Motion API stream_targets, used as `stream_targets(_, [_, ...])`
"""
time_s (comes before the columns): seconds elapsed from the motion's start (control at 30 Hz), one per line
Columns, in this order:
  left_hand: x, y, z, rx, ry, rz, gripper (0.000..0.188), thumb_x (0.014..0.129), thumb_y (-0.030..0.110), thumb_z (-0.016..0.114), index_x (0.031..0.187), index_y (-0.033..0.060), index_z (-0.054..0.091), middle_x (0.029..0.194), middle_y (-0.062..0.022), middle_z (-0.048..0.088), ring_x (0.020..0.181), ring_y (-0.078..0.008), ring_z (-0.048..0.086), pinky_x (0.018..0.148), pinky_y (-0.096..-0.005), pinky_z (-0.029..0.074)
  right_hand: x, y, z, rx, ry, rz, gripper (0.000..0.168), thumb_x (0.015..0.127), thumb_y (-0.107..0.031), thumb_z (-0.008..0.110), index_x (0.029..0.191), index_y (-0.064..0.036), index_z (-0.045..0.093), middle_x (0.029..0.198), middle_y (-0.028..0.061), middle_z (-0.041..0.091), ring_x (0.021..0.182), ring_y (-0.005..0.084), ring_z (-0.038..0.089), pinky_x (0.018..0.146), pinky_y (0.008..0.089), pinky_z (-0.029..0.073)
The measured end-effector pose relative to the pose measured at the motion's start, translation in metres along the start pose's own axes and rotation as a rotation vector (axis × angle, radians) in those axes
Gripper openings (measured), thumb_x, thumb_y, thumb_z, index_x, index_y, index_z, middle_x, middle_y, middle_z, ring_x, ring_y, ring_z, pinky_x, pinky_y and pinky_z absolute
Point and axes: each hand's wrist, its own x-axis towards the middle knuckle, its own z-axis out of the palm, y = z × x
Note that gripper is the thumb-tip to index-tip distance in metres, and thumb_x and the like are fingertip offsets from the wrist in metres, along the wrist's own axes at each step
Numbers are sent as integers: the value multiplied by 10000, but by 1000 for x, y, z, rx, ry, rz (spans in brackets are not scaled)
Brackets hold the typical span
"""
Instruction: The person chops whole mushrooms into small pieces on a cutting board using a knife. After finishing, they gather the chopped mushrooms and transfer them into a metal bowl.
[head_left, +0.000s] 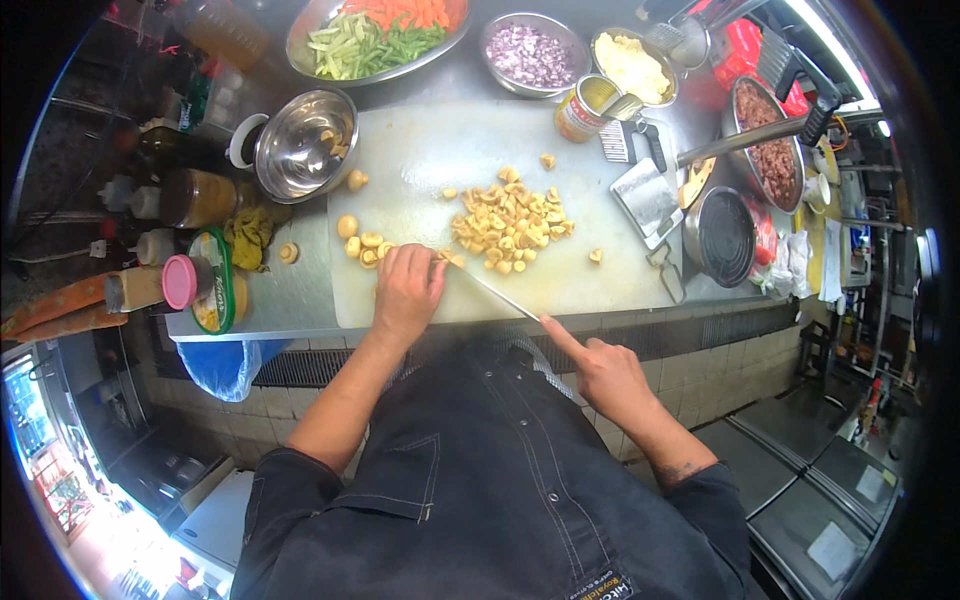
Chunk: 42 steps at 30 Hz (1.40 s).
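My right hand (611, 371) grips a knife (499, 290), its index finger stretched along the blade. The handle is hidden in the fist. The blade slants up and left over a white cutting board (420, 150), its tip by a mushroom piece (451, 258). My left hand (407, 289), fingers curled, holds a mushroom at the tip; the hand mostly hides it. Whole mushrooms (367, 244) lie just left of that hand. A heap of cut mushrooms (514, 221) spreads beyond the blade. A steel bowl (306, 146) at the board's left holds a few mushroom pieces.
Behind the board stand a tray of cut vegetables (375, 45), a bowl of chopped onion (531, 56) and an opened can (583, 112). A metal scraper (646, 196) lies at right, near a black-bottomed pan (720, 236). Jars and a green-rimmed tub (214, 281) line the left.
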Motion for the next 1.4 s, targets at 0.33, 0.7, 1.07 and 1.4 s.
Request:
stream_targets(0.33, [57,-29,-24,263,160,-24,193,983,71,660,1168,20,677,1146,-190,683,1100,-389,652,1011,-493,514,-13,21,-18,119,32,-50,871,873,5,619,1649,-352,452,763,173,660,711,393,703,694,534,577])
stream_targets(0.7, [95,-67,-35,233,-186,-222,286,938,103,749,1207,37,674,1092,-237,706,1042,-439,689,917,-514,565,39,5,42,431,54,-21,675,1032,-87,596,1660,-262,418,845,275,711,798,485,703,754,594,539])
stream_targets(1.07, [19,5,-4,-101,-58,-283,326,943,146,817,1174,-27,665,926,-190,716,823,-349,713,750,-442,577,13,-2,35,366,79,-6,806,980,-29,588,1702,-290,342,804,256,695,760,460,718,740,577,586])
stream_targets(1.4, [20,2,-15,-270,-108,-326,192,965,61,763,1105,4,644,879,-155,707,767,-278,728,700,-400,594,16,-18,28,407,51,-11,827,966,-15,576,1708,-267,314,838,267,708,773,467,715,765,580,589])
